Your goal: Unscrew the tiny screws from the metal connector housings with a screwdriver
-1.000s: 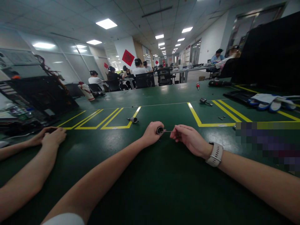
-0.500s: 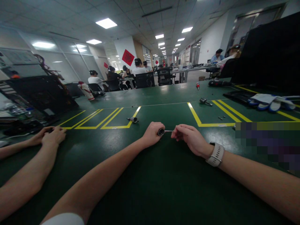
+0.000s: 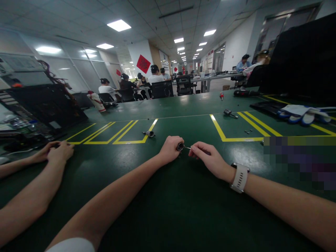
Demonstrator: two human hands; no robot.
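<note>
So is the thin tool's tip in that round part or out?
In, as far as shows: the tool in the right hand meets the round part's dark opening, gripped by the left hand. Depth cannot be told.

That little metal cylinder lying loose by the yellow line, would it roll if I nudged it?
Probably: the metal cylinder lies on its side on the smooth green table, so it could roll. It looks small, likely light. Its shiny surface may feel slippery.

on the bench (image 3: 168, 210): four bare forearms, two of them a co-worker's at the left edge. one small dark cylinder (image 3: 180, 146), one thin tool (image 3: 187, 147), one white wristwatch (image 3: 239, 177), one loose metal bit (image 3: 149, 133), one pair of gloves (image 3: 301, 113), one red-handled screwdriver (image 3: 222, 95).
</note>
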